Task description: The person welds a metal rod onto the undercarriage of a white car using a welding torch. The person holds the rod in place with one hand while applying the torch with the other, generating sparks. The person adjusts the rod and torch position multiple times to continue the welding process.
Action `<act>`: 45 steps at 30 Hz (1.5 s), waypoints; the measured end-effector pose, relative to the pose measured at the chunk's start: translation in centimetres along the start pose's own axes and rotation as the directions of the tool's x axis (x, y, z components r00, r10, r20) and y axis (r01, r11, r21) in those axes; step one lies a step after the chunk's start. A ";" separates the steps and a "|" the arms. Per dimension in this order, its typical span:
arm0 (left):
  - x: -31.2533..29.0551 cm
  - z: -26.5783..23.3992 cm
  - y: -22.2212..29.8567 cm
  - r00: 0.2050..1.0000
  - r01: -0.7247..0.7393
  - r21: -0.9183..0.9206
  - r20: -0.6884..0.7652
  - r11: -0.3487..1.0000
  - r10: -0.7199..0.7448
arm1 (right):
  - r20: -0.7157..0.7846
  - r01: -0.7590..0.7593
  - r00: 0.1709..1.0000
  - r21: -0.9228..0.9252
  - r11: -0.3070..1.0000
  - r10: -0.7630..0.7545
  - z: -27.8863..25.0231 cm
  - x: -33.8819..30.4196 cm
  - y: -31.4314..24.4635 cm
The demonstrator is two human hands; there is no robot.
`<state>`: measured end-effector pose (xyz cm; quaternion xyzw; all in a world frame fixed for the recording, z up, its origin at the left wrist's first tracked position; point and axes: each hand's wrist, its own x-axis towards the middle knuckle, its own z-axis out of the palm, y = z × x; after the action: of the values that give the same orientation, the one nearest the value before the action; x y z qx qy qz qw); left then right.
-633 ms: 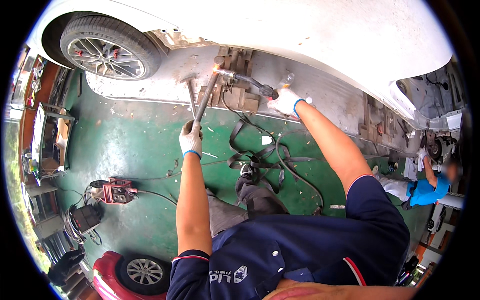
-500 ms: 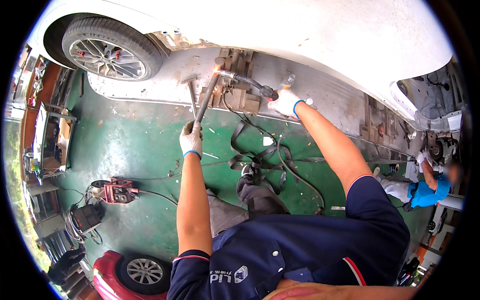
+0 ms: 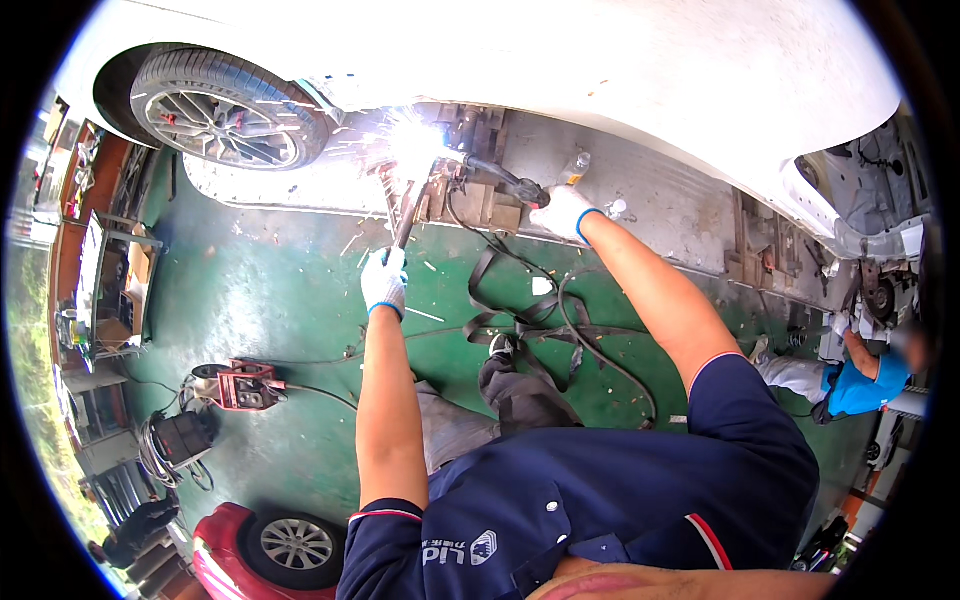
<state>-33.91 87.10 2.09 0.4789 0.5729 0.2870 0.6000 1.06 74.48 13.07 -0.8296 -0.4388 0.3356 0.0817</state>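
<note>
My left hand (image 3: 384,280), in a white knit glove with a blue cuff, is closed around the lower end of a long grey metal bar (image 3: 408,222). My gloved right hand (image 3: 564,214) grips a welding torch (image 3: 512,180) by its dark rear part. From there its neck reaches left to the bar's upper end. A blinding white-blue welding arc (image 3: 422,146) burns where they meet, throwing sparks and hiding the contact point. Beside the bar leans a thin handle (image 3: 389,200), its upper end lost in the glare.
A white car body (image 3: 600,60) with a wheel (image 3: 225,110) stands ahead. Wooden blocks (image 3: 482,205) and a plastic bottle (image 3: 576,167) rest on the ledge. Black straps (image 3: 490,290) and hoses cross the green floor. A red machine (image 3: 247,387) stands left; a person (image 3: 860,385) crouches far right.
The small orange glow at the torch tip has become a bright arc with flying sparks. Both hands keep their holds, and the view has shifted slightly.
</note>
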 end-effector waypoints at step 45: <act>-1.1 -0.4 1.2 0.999 0.051 -0.092 -0.010 0.994 -0.052 | -0.063 -0.001 0.998 0.141 0.990 0.010 4.3 -1.1 1.2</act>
<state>-34.25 86.66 3.67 0.4341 0.5752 0.3004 0.6249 -1.25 72.20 9.81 -0.8332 -0.4090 0.3392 0.1531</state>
